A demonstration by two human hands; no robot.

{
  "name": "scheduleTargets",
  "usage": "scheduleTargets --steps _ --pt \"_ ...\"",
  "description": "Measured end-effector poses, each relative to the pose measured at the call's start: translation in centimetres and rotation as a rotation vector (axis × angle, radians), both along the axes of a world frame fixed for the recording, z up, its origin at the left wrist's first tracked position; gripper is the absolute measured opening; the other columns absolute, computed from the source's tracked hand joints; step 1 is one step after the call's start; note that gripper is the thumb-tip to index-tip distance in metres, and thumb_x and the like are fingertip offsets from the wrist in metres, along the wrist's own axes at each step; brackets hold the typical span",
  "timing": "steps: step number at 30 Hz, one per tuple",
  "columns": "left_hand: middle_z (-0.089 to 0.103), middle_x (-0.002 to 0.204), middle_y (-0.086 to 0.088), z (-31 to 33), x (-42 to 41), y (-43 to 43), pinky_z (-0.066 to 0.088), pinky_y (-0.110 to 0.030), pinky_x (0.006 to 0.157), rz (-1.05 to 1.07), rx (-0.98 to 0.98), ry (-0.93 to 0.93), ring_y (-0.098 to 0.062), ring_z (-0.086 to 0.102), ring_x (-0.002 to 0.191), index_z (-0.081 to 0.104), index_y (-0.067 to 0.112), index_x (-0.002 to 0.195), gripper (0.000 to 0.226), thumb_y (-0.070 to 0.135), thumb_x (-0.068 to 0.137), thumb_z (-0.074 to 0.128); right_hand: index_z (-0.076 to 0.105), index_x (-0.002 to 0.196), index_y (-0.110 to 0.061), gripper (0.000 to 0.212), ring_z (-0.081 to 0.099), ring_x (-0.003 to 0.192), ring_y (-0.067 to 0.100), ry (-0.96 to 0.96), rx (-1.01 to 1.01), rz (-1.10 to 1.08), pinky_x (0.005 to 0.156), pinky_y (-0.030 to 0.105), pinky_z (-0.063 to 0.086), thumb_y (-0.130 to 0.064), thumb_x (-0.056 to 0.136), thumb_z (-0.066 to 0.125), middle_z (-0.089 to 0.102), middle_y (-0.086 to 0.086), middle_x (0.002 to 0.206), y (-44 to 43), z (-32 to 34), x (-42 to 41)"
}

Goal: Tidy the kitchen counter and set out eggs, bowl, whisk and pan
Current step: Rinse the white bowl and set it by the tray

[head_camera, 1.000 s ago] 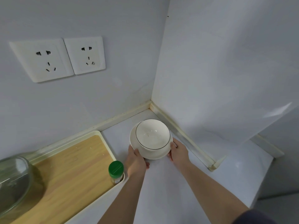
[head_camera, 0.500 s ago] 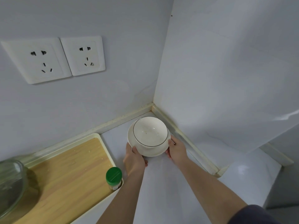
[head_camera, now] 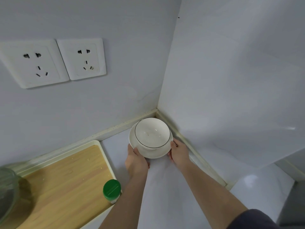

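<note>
A white bowl (head_camera: 152,132) with a thin dark rim line stands on a white plate (head_camera: 132,138) in the far corner of the white counter (head_camera: 165,187), close to both walls. My left hand (head_camera: 136,160) grips the plate's near left edge, thumb on the rim. My right hand (head_camera: 179,152) grips the plate's near right edge. The bowl holds a few specks. Whether the plate touches the counter I cannot tell. No eggs, whisk or pan are in view.
A wooden board in a cream tray (head_camera: 69,182) lies to the left. A small jar with a green lid (head_camera: 111,190) stands at its right edge. A glass bowl (head_camera: 8,192) sits at the far left. Two wall sockets (head_camera: 54,61) are above.
Both hands have pushed the plate and bowl farther back toward the wall corner. The view has shifted slightly with them.
</note>
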State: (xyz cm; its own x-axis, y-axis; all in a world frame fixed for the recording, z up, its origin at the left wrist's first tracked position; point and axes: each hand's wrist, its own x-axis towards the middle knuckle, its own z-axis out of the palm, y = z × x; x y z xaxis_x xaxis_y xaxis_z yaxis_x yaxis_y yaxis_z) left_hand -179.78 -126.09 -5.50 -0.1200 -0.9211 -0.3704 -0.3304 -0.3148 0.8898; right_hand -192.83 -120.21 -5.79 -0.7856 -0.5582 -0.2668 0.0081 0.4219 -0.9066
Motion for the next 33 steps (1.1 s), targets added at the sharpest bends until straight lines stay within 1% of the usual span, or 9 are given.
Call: scheduleTargets --steps 10,13,15,18,20,22,24,28,33 --pt "0.058 0.077 -0.016 -0.6 -0.8 -1.1 0.042 -0.021 0.035 -0.032 -0.018 -0.054 -0.024 0.057 0.049 0.045 0.024 0.12 0.03 0.024 0.101 0.023 0.048 0.06 -0.011 0.039 0.039 0.045 0.017 -0.018 0.03 -0.057 0.038 0.019 0.033 -0.009 0.099 0.04 0.045 0.01 0.057 -1.0 -0.4 -0.7" --pt "0.057 0.075 -0.013 -0.5 -0.8 -1.0 0.053 -0.031 0.048 0.003 0.037 -0.022 -0.026 0.058 0.052 0.043 0.024 0.117 0.026 0.027 0.1 0.024 0.051 0.064 -0.009 0.038 0.042 0.048 0.02 -0.044 0.031 -0.071 0.04 0.021 0.035 -0.013 0.099 0.04 0.049 0.011 0.058 -0.8 -0.5 -0.5" --pt "0.059 0.077 -0.014 -0.4 -0.7 -0.5 0.057 -0.038 0.061 0.009 0.08 -0.001 -0.03 0.063 0.058 0.037 0.025 0.118 0.023 0.031 0.1 0.025 0.059 0.077 -0.009 0.03 0.046 0.051 0.021 -0.107 0.021 -0.092 0.044 0.023 0.038 -0.017 0.099 0.041 0.055 0.011 0.063 -0.2 -0.8 0.1" --pt "0.063 0.099 -0.02 -1.2 -0.3 0.5 0.056 -0.046 0.077 -0.035 0.092 0.034 -0.037 0.066 0.084 0.033 0.017 0.132 0.035 0.031 0.1 0.034 0.06 0.09 -0.01 0.021 0.049 0.05 0.021 -0.223 -0.02 -0.167 0.049 0.028 0.043 -0.019 0.098 0.043 0.057 0.011 0.065 1.6 -1.3 2.0" --pt "0.061 0.109 -0.022 -1.4 0.6 1.7 0.054 -0.051 0.084 -0.111 0.113 0.046 -0.038 0.063 0.093 0.043 0.011 0.123 0.03 0.029 0.099 0.037 0.06 0.089 -0.01 0.02 0.051 0.053 0.023 -0.277 -0.031 -0.225 0.054 0.032 0.045 -0.019 0.098 0.045 0.059 0.013 0.066 3.3 -1.3 3.5" --pt "0.062 0.097 -0.014 0.1 2.9 3.9 0.054 -0.049 0.084 -0.178 0.133 0.069 -0.032 0.062 0.09 0.049 0.017 0.096 0.018 0.027 0.1 0.035 0.059 0.085 -0.005 0.021 0.051 0.053 0.024 -0.315 -0.026 -0.247 0.053 0.032 0.046 -0.016 0.097 0.047 0.058 0.015 0.066 5.1 -1.1 5.3" --pt "0.059 0.087 -0.005 1.9 6.3 6.7 0.055 -0.043 0.076 -0.199 0.164 0.112 -0.024 0.061 0.082 0.049 0.02 0.081 0.024 0.023 0.101 0.035 0.058 0.082 -0.002 0.02 0.05 0.051 0.023 -0.358 -0.013 -0.238 0.051 0.03 0.045 -0.012 0.096 0.048 0.056 0.016 0.065 6.9 -0.9 7.8" --pt "0.065 0.094 -0.007 2.5 14.6 10.4 0.054 -0.035 0.067 -0.23 0.191 0.091 -0.02 0.063 0.076 0.059 0.015 0.091 0.022 0.022 0.101 0.04 0.059 0.088 -0.001 0.017 0.05 0.052 0.024 -0.382 0.008 -0.157 0.051 0.029 0.047 -0.009 0.096 0.047 0.056 0.017 0.067 9.1 0.2 13.7" --pt "0.064 0.089 -0.008 2.6 26.6 11.2 0.052 -0.034 0.063 -0.077 0.118 -0.003 -0.023 0.062 0.071 0.058 0.013 0.1 0.023 0.019 0.101 0.037 0.057 0.108 0.0 0.018 0.046 0.05 0.021 -0.429 0.021 -0.049 0.048 0.026 0.043 -0.011 0.099 0.046 0.053 0.014 0.066 9.0 1.1 22.0"
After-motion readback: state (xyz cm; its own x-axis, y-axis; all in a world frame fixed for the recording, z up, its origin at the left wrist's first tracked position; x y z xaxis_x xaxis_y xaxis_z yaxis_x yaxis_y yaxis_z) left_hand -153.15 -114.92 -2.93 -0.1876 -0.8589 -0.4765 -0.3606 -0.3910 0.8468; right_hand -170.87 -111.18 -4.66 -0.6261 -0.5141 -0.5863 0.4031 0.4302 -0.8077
